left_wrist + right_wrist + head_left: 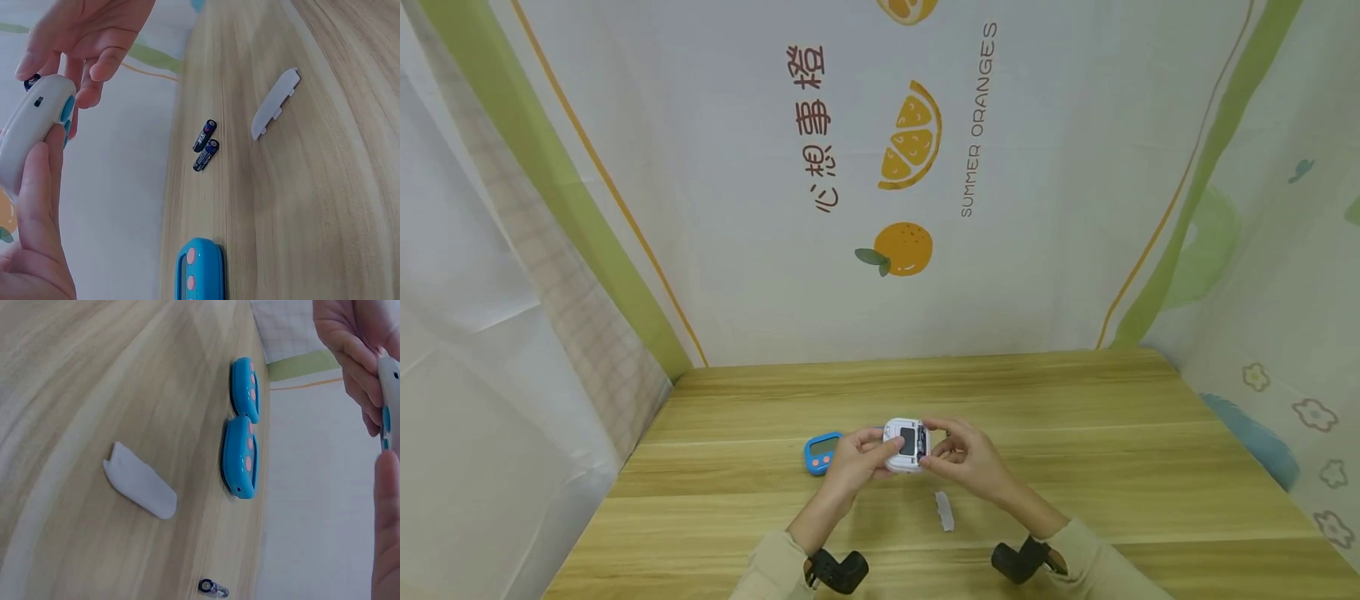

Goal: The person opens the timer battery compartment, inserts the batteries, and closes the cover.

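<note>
Above the table, my left hand (859,458) grips a white timer-like device (897,433) with its back turned up, the thumb lying across that back. An uncovered battery slot shows along the device's right side. My right hand (973,457) is at this slot, thumb and index finger pinching a dark battery (922,440) by its ends. In the left wrist view, one end of this battery (31,82) sticks out past the white casing under a right fingertip. Teal buttons (67,109) show on the device's other face.
A white battery cover (944,511) lies on the wooden table nearer the person. Two blue devices with pink buttons, one nearer (237,459) and one farther (244,387), lie side by side. Two loose batteries, one (204,135) beside the other (205,155), rest on the wood.
</note>
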Action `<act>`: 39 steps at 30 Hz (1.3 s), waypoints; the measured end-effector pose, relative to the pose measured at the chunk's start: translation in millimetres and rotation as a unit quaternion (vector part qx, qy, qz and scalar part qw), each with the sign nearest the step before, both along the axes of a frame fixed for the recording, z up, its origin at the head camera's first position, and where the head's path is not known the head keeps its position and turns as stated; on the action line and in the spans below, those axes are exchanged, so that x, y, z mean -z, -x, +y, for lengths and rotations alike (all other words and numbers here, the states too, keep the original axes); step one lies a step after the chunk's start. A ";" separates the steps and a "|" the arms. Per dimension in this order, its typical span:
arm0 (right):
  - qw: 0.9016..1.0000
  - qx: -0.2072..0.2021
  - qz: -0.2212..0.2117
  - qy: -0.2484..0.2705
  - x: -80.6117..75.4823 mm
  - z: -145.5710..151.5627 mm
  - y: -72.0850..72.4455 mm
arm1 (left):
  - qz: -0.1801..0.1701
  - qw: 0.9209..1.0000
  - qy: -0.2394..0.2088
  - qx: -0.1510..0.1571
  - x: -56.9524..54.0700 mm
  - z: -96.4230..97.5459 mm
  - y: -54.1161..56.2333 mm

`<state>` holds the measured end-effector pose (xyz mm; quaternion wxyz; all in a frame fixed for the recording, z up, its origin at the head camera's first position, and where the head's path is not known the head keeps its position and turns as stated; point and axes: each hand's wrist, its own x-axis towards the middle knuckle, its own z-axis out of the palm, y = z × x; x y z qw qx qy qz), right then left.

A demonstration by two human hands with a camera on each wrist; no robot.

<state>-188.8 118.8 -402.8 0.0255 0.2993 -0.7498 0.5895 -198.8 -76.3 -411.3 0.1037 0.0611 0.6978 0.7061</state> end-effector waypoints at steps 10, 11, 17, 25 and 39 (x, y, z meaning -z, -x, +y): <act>0.999 -0.042 -0.022 -0.007 -3.5 4.6 5.3 | 0.001 1.000 0.003 0.010 -1.3 1.8 -2.8; 0.999 -0.039 -0.020 -0.008 -3.8 4.5 5.2 | 0.000 1.000 0.002 0.011 -2.0 1.8 -3.3; 0.999 -0.025 -0.013 -0.016 1.1 5.2 8.2 | -0.001 1.000 0.009 0.018 -14.4 1.6 -9.8; 0.999 -0.019 -0.026 -0.007 18.7 7.6 19.0 | -0.002 1.000 0.018 0.011 -9.5 1.7 -5.9; 0.993 -0.040 -0.112 0.011 21.4 7.0 20.9 | 0.002 1.000 0.024 0.003 1.7 0.4 0.1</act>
